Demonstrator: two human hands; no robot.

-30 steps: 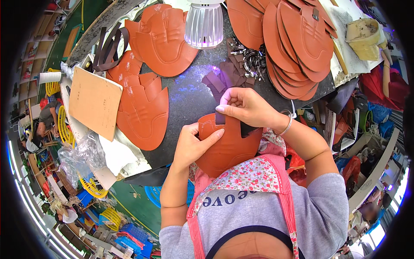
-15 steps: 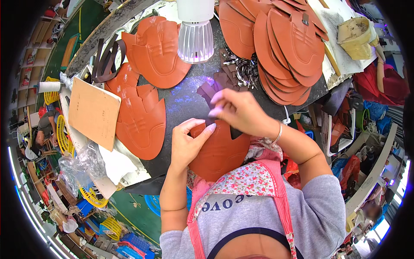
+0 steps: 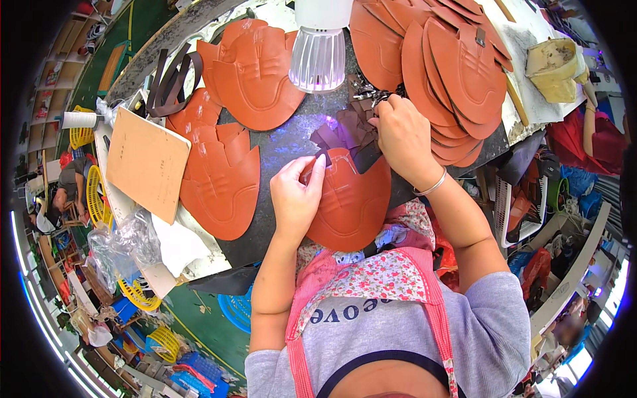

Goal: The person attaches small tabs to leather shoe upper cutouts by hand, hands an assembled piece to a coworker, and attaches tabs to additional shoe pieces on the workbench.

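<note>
A reddish-brown leather shoe upper [image 3: 348, 205] lies at the table's near edge, its rounded toe toward me. My left hand [image 3: 297, 192] is closed on its upper left corner, thumb and fingers pinching where a small dark piece [image 3: 323, 156] shows. My right hand [image 3: 405, 136] is over the table beyond the upper's right corner, fingers bent down at a heap of shiny black bits [image 3: 365, 89]. Whatever its fingertips hold is hidden. Between the hands lie several dark brown strips [image 3: 348, 129], under violet light from a white lamp [image 3: 318, 60].
Stacked shoe uppers [image 3: 464, 73] rise at the right; more uppers [image 3: 222, 186] lie at the left. Dark straps [image 3: 174, 83], a tan board [image 3: 147, 162] and clear plastic [image 3: 126, 242] sit along the left edge. A yellowish container [image 3: 551, 69] stands far right.
My right hand has moved away from my left hand, up and right to the black bits. My left hand and the upper have shifted slightly farther from me.
</note>
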